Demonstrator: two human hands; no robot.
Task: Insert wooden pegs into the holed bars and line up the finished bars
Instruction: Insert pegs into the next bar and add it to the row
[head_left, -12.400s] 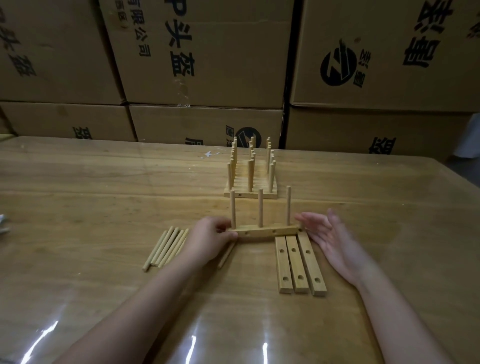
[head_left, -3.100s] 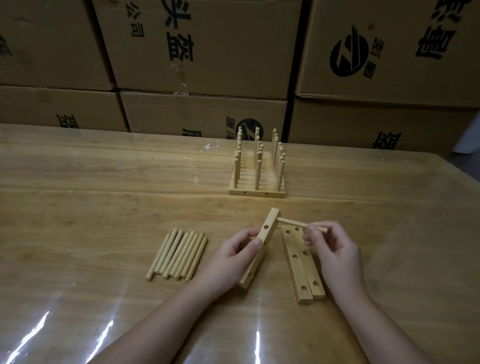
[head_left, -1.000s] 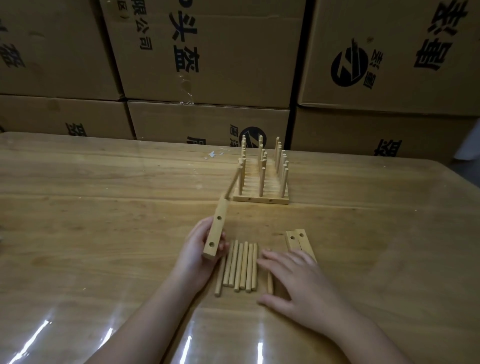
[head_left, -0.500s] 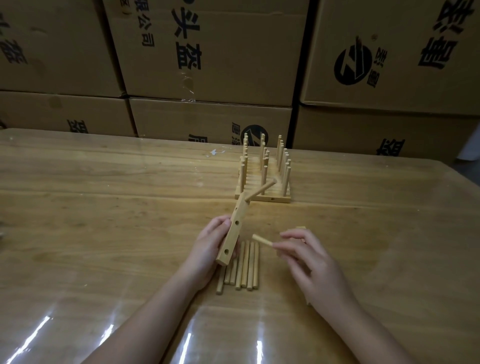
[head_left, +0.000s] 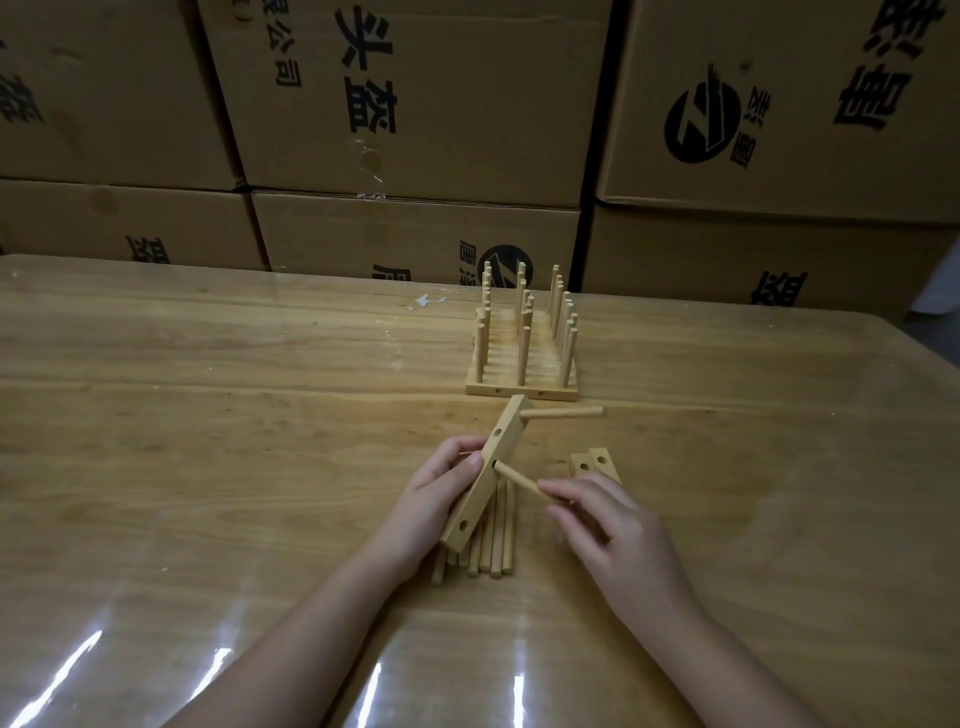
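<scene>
**Me:** As it leans tilted in my left hand (head_left: 426, 499), the pale wooden bar with three holes (head_left: 482, 493) is up off the glossy wooden table (head_left: 208, 415), its far end pointing toward the back.

**Other:** How are you holding it?

**Me:** My left fingers and thumb are wrapped round its middle. A short round wooden peg (head_left: 563, 413) already sits in the hole nearest the far end and sticks out to the right.

**Other:** And your right hand?

**Me:** My right hand (head_left: 613, 530) pinches a second light wooden peg (head_left: 519, 480) between thumb and fingertips, its tip right at the bar's middle hole. I can't tell how far in it is. The hole at the near end is empty.

**Other:** What lies around it?

**Me:** Directly under the bar, a small bundle of loose wooden pegs (head_left: 498, 535) lies side by side on the table. Just to the right, the ends of two empty holed wooden bars (head_left: 600, 465) show past my right fingers. Farther back, the finished bars with upright pegs (head_left: 522, 388) stand pressed together in a row. Behind the table are stacked brown cardboard boxes with black printing (head_left: 415, 104).
</scene>
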